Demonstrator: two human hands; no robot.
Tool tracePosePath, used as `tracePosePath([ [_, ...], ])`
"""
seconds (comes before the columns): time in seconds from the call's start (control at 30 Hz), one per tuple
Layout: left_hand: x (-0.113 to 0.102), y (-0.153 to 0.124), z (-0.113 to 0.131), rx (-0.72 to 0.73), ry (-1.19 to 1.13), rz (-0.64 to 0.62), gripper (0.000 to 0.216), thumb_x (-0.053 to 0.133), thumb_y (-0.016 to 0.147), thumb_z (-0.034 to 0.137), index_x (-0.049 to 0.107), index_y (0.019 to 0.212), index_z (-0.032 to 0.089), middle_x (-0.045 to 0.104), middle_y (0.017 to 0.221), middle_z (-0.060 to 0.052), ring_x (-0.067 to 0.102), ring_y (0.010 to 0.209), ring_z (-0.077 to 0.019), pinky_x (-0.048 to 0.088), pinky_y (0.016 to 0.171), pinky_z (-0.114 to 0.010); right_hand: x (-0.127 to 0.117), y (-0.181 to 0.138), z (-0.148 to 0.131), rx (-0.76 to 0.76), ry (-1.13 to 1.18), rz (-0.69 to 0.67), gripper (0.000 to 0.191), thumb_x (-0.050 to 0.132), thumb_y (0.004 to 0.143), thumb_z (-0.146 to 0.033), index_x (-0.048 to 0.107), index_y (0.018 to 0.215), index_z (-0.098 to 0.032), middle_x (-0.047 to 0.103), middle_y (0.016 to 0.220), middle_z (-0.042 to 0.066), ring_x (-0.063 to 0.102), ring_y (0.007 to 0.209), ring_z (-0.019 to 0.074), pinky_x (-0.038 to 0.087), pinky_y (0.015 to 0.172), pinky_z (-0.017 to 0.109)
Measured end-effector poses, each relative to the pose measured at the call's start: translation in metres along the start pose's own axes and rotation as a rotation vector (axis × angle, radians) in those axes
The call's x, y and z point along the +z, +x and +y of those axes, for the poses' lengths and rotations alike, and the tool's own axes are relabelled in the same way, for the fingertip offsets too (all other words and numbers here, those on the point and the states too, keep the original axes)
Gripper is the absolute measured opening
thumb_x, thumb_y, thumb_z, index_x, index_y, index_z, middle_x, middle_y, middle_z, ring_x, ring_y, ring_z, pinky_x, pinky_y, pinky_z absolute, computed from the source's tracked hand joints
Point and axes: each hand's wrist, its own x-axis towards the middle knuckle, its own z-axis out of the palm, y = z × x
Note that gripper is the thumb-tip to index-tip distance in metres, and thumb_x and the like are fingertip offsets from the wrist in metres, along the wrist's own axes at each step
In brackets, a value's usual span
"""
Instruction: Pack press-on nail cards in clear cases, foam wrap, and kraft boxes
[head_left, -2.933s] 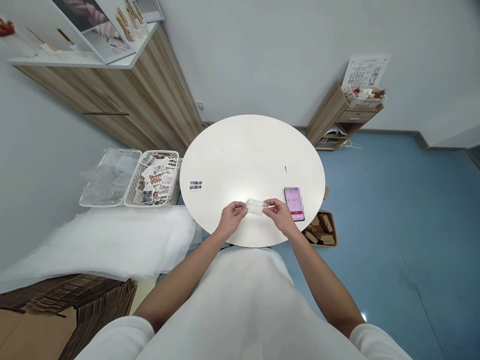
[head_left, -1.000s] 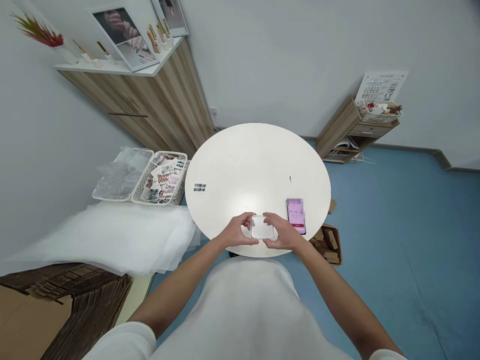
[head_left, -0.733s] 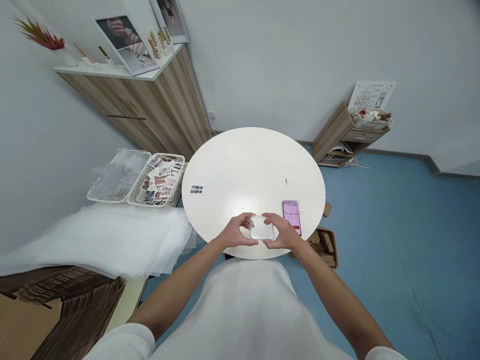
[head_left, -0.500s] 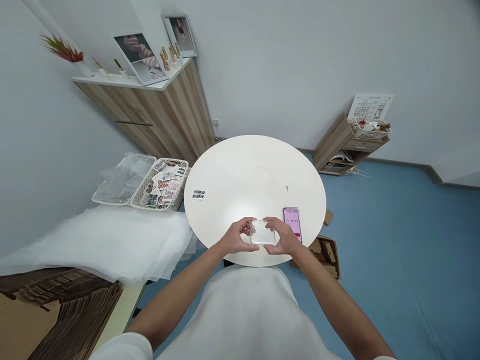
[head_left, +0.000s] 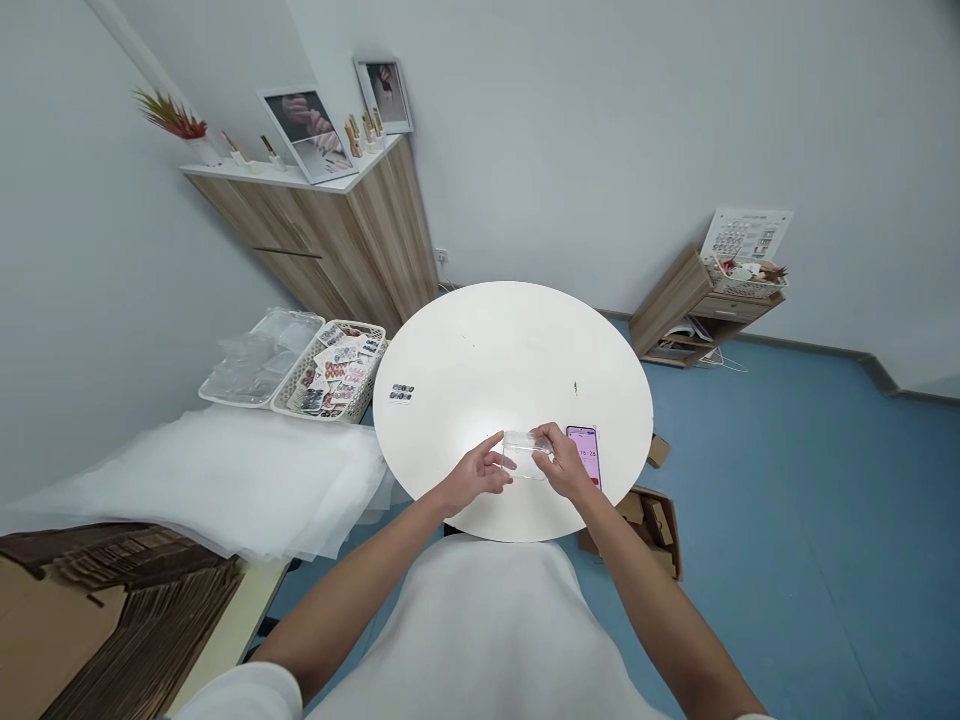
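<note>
A small clear plastic box (head_left: 524, 454) is held just above the near part of the round white table (head_left: 510, 350). My left hand (head_left: 474, 477) grips its left side with fingers curled. My right hand (head_left: 564, 465) pinches its right edge from above. Beside my right hand a phone (head_left: 587, 451) with a pink screen lies flat on the table. A small card of press-on nails (head_left: 401, 392) lies alone near the table's left edge.
Left of the table stand a white basket of nail cards (head_left: 334, 371) and a tray of clear boxes (head_left: 253, 358) on a white-covered bench (head_left: 187, 480). Flat cardboard (head_left: 105, 620) is stacked at lower left. An open carton (head_left: 651, 520) sits on the blue floor.
The box has turned from lying flat between both hands to tilted, with my right hand now over its right edge. The camera has tipped upward a little.
</note>
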Motion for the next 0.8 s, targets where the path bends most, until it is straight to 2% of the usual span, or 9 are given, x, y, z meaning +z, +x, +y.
tracePosePath([
  [0.1, -0.002, 0.004, -0.007, -0.086, 0.008, 0.108, 0.044, 0.063, 0.069, 0.038, 0.052, 0.108, 0.019, 0.059, 0.081, -0.004, 0.058, 0.071, -0.0118, 0.046, 0.069, -0.029, 0.001, -0.001, 0.003, 0.037, 0.019, -0.005, 0.028, 0.05, 0.073, -0.043, 0.048, 0.09, -0.021, 0.056, 0.082, 0.002, 0.05, 0.069, 0.0154, 0.04, 0.06, 0.028],
  [0.2, -0.002, 0.007, -0.015, -0.107, 0.042, 0.161, 0.037, 0.067, 0.065, 0.035, 0.057, 0.094, 0.016, 0.058, 0.071, 0.0, 0.057, 0.064, -0.0099, 0.046, 0.067, -0.028, 0.003, 0.001, 0.002, 0.098, 0.087, -0.01, 0.027, 0.046, 0.075, -0.045, 0.049, 0.088, -0.021, 0.056, 0.081, 0.002, 0.05, 0.069, 0.015, 0.041, 0.061, 0.028],
  [0.33, -0.001, 0.009, -0.025, -0.081, 0.096, 0.192, 0.037, 0.068, 0.063, 0.035, 0.057, 0.093, 0.015, 0.057, 0.068, 0.0, 0.057, 0.062, -0.0102, 0.047, 0.067, -0.028, 0.003, 0.009, 0.001, 0.277, 0.321, 0.028, 0.036, 0.03, 0.083, -0.05, 0.051, 0.081, -0.02, 0.056, 0.078, 0.002, 0.051, 0.061, 0.0116, 0.044, 0.063, 0.029],
  [0.5, -0.003, 0.01, -0.034, -0.047, 0.155, 0.228, 0.038, 0.065, 0.065, 0.036, 0.057, 0.095, 0.015, 0.056, 0.069, 0.0, 0.056, 0.063, -0.0106, 0.047, 0.067, -0.028, 0.007, 0.015, 0.012, 0.53, 0.507, 0.046, 0.037, 0.039, 0.08, -0.052, 0.054, 0.088, -0.019, 0.054, 0.076, 0.002, 0.051, 0.053, 0.0082, 0.047, 0.062, 0.029],
  [0.63, -0.006, 0.011, -0.043, -0.045, 0.161, 0.259, 0.038, 0.065, 0.065, 0.037, 0.057, 0.095, 0.016, 0.055, 0.069, 0.0, 0.056, 0.063, -0.0107, 0.047, 0.068, -0.029, 0.015, 0.007, 0.025, 0.568, 0.522, 0.05, 0.039, 0.039, 0.08, -0.05, 0.056, 0.098, -0.019, 0.054, 0.083, 0.004, 0.054, 0.055, 0.0084, 0.049, 0.065, 0.03],
  [0.8, -0.014, 0.015, -0.058, -0.09, 0.155, 0.317, 0.041, 0.066, 0.063, 0.039, 0.057, 0.095, 0.015, 0.056, 0.07, 0.0, 0.056, 0.064, -0.011, 0.048, 0.068, -0.03, 0.027, -0.015, 0.037, 0.573, 0.481, 0.065, 0.038, 0.044, 0.078, -0.043, 0.052, 0.108, -0.022, 0.055, 0.096, 0.005, 0.057, 0.069, 0.0105, 0.049, 0.073, 0.031],
])
